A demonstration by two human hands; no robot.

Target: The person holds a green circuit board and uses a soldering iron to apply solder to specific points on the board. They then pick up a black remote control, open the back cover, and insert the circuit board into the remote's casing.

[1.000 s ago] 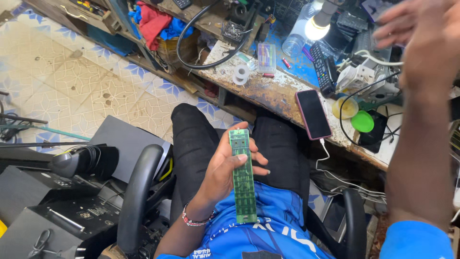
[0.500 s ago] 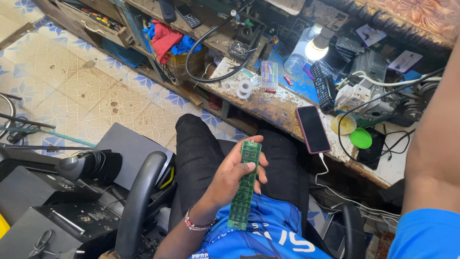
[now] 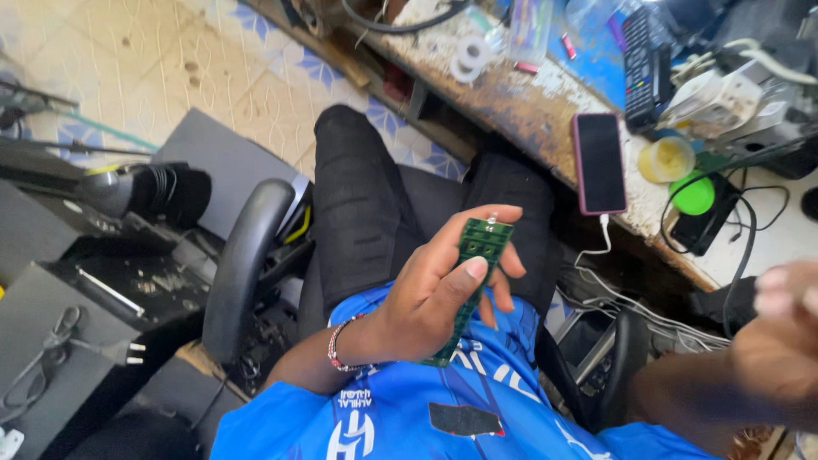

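1. At the far left, dark equipment cases (image 3: pixel 77 281) were seen on the tiled floor (image 3: pixel 111 77), with a black cable and plug (image 3: pixel 102 349) lying on one of them.
2. A black chair armrest (image 3: pixel 243 264) was curved upward just left of the person's lap.
3. The left hand (image 3: pixel 426 294) was held over the lap, palm turned up and inward, with the forearm coming up from the lower left and a beaded bracelet (image 3: pixel 336 347) worn at the wrist.
4. The hand was closed around a green circuit board (image 3: pixel 477 255): the thumb was pressed across its face and the fingers were curled behind and beside it.
5. The board was seen to be long and narrow and tilted, its upper end toward the counter and its lower end hidden behind the palm and reappearing near the blue shirt (image 3: pixel 443 409). Small dark pads were visible on its upper face, and a tiny pale part sat at its top edge.
6. Black trousers (image 3: pixel 366 196) were visible beneath the board.
7. On the worn counter (image 3: pixel 528 102), a phone in a pink case (image 3: pixel 599 162) lay face up with a white cable plugged into it; a black remote (image 3: pixel 643 60), a yellowish pot (image 3: pixel 666 158) and a green lid (image 3: pixel 694 194) were near it.
8. The right hand (image 3: pixel 784 332) was raised at the right edge, blurred; how far it was open could not be told, and nothing was seen in it.
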